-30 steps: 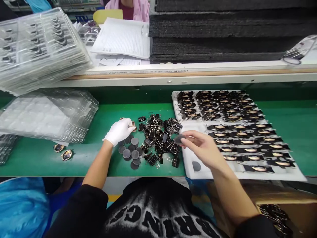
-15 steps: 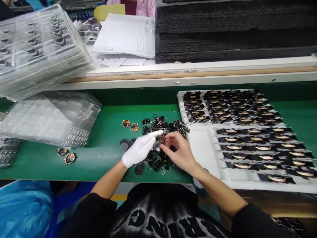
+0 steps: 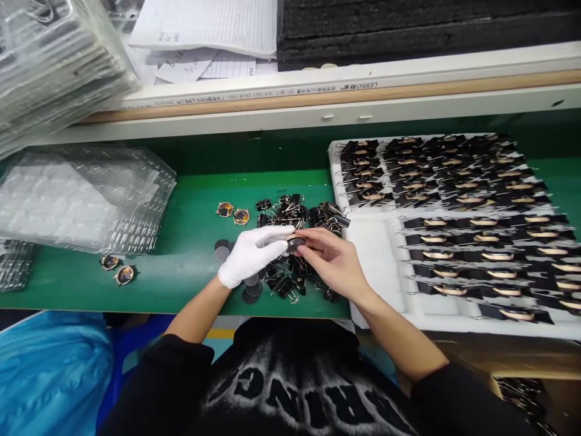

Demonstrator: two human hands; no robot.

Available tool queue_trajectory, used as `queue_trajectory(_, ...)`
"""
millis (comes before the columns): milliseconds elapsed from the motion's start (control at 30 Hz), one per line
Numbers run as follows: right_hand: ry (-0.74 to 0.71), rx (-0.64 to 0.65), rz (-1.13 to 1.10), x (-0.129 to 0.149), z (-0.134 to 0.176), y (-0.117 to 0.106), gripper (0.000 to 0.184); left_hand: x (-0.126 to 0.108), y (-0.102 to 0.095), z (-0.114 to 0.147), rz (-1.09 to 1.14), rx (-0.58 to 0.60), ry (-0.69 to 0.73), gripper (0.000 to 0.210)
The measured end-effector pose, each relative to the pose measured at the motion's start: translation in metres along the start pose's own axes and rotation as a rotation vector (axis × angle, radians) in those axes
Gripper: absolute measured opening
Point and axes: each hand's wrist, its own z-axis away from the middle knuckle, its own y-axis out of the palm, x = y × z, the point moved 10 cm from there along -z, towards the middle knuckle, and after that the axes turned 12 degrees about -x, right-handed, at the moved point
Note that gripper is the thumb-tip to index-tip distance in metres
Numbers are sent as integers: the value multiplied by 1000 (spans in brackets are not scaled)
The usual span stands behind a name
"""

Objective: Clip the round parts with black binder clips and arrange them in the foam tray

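Observation:
Between my two hands is a round watch case with a black disc (image 3: 296,244) against its face. My left hand (image 3: 255,253), in a white glove, pinches it from the left. With bare fingertips and thumb, my right hand (image 3: 334,261) grips its right side. Black binder clips (image 3: 287,212) lie piled behind and beneath the hands. Loose black discs (image 3: 252,292) are by my left wrist, partly covered by the glove. Two gold-rimmed watch cases (image 3: 241,216) rest behind my left hand, and two more watch cases (image 3: 124,275) sit farther left.
To the right, a white foam tray (image 3: 374,251) carries rows of watch cases clamped in binder clips. Clear plastic trays (image 3: 86,200) are stacked at left, with another stack (image 3: 59,72) on the shelf (image 3: 190,121). Papers (image 3: 209,27) and black foam sheets (image 3: 408,30) lie there too.
The view has tilted down and come closer. The watch case and disc have turned between my fingers, and my hands have closed in around them.

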Motion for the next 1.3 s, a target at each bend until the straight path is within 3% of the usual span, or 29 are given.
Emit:
queue_trajectory(133,-1,-24,-18,-1,-2,-4,23,-8,5,1,-132,-41,108,38)
queue_trajectory(233,33,11,-32,-3,-1,-1,25,-17,1,1,-349,-149,197,26)
queue_trajectory(333,51,29,-14,-2,-1,-1,24,-30,3,-3,-433,-84,263,25)
queue_trajectory(400,43,32,-30,2,-2,-3,23,-39,-10,-14,-420,-97,261,34)
queue_trajectory(500,56,49,-82,3,-6,-6,26,-52,-46,-44,-652,-277,283,38)
queue_trajectory(533,63,52,-96,3,-7,-7,27,-52,-50,-56,-808,-259,298,36)
queue_trajectory(600,66,57,-127,2,-10,-9,29,-35,-43,-78,-1079,-54,261,36)
queue_trajectory(700,53,49,-175,1,-13,-12,30,-2,-35,-96,-1238,190,142,41)
queue_trajectory(800,52,33,-189,1,-16,-14,34,7,-32,-103,-1324,205,139,43)
queue_trajectory(967,45,26,-184,3,-20,-16,38,-3,-24,-98,-1535,211,362,47)
queue_trajectory(1067,26,52,-204,7,-20,-15,33,-20,-40,-96,-1530,18,373,46)
queue_trajectory(1167,2,96,-195,12,-17,-12,30,-49,-50,-80,-1292,-246,390,45)
queue_trajectory(1233,-3,146,-168,14,-14,-7,29,-61,-41,-61,-1011,-291,379,40)
queue_trajectory(1300,-2,203,-154,14,-9,-3,28,-62,-21,-43,-765,-234,308,36)
